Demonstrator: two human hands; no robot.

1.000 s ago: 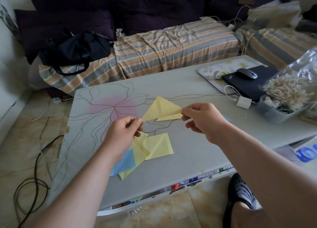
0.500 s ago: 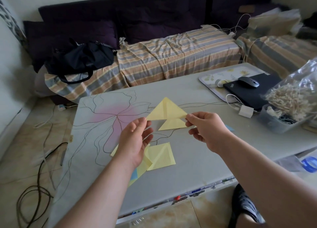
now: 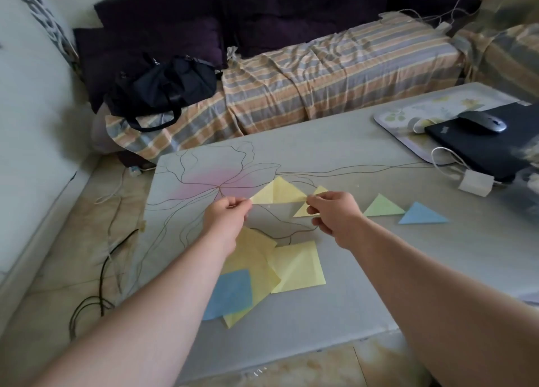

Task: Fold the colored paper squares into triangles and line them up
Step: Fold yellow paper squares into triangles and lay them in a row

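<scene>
Both hands hold a yellow paper folded into a triangle (image 3: 277, 193) above the grey surface (image 3: 379, 270): the left hand (image 3: 226, 219) pinches its left corner, the right hand (image 3: 332, 216) pinches its right corner. A small yellow triangle (image 3: 300, 211) lies just under the right hand, with a green paper triangle (image 3: 382, 206) and a blue paper triangle (image 3: 421, 214) in line to its right. Unfolded yellow paper squares (image 3: 294, 265) and a blue paper square (image 3: 232, 293) lie overlapped nearer the person.

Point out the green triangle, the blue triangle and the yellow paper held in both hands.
green triangle (image 3: 382, 208), head view, middle of its face.
blue triangle (image 3: 421, 214), head view, its centre.
yellow paper (image 3: 278, 194), head view, upper folded flap.
</scene>
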